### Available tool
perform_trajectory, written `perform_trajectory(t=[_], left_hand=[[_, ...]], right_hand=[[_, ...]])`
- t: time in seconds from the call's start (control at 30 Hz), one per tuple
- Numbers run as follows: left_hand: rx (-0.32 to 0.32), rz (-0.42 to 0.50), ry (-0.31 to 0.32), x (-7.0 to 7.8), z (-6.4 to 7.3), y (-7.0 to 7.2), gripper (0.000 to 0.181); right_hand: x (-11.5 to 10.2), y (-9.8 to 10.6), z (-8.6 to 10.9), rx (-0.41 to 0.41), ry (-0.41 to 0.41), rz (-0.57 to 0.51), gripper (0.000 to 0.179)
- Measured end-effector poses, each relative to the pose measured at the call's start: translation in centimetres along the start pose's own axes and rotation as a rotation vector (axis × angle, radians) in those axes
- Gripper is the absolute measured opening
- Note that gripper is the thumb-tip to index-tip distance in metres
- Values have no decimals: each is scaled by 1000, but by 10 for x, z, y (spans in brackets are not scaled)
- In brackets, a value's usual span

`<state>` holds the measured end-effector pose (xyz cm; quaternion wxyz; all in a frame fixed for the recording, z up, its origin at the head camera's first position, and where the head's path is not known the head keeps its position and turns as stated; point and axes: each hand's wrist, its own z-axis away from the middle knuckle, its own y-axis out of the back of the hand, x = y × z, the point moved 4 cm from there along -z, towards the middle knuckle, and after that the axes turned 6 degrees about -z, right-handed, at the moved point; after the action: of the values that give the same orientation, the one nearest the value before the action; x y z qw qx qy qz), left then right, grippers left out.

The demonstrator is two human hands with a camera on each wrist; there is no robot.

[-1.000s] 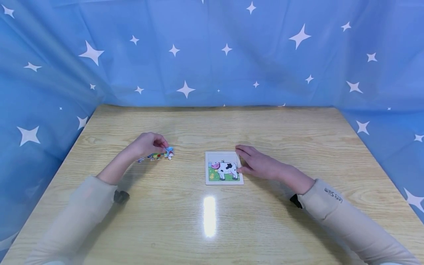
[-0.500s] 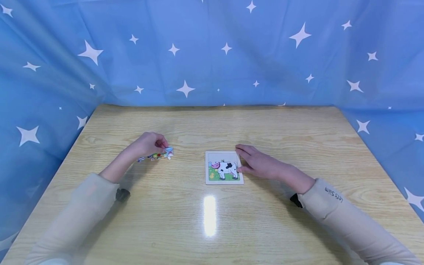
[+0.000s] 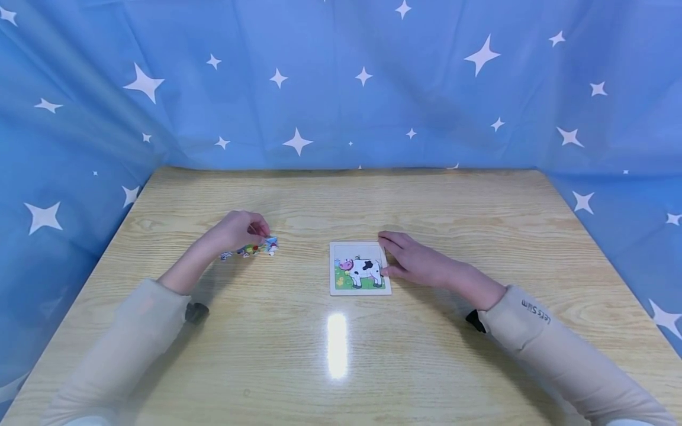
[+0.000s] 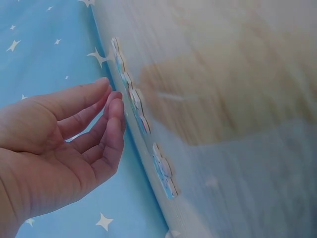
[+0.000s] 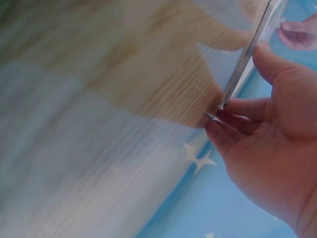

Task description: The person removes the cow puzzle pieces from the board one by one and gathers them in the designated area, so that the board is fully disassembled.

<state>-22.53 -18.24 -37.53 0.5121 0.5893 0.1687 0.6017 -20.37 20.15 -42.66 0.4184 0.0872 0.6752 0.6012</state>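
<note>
A square puzzle board [image 3: 360,247] with a pale frame lies flat near the table's middle. Assembled pieces show a cow [image 3: 365,271] on green ground, below a bare strip at the top. My right hand [image 3: 415,260] rests along its right edge, fingertips at the far corner and thumb lower down. In the right wrist view, the board's edge [image 5: 245,57] runs by the thumb and fingers. My left hand [image 3: 237,229] is over several loose puzzle pieces [image 3: 272,245] at the left. Its fingers curve loosely in the left wrist view, near puzzle pieces [image 4: 163,171], with nothing seen between them.
The wooden table [image 3: 266,355] carries a bright light reflection [image 3: 337,346] in front of the board. A blue cloth with white stars [image 3: 341,89] hangs behind the table and along its sides.
My left hand stays over the loose pieces, and the piece by its fingertips looks slightly turned. The right hand and the board keep their places; the head view shifts a little.
</note>
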Motion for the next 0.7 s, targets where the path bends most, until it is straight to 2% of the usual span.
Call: perform_trajectory(t=[0.03, 0.1, 0.4, 0.7], left_hand=[[1, 3, 0, 1, 1, 0, 9], [2, 3, -7, 4, 2, -1, 9], [-2, 12, -44, 15, 4, -7, 11], [2, 36, -120, 33, 5, -15, 10]], right_hand=[[-4, 3, 0, -3, 2, -5, 79], [5, -2, 0, 6, 16, -12, 82], [12, -6, -2, -13, 7, -23, 84], [20, -10, -3, -27, -23, -24, 81]])
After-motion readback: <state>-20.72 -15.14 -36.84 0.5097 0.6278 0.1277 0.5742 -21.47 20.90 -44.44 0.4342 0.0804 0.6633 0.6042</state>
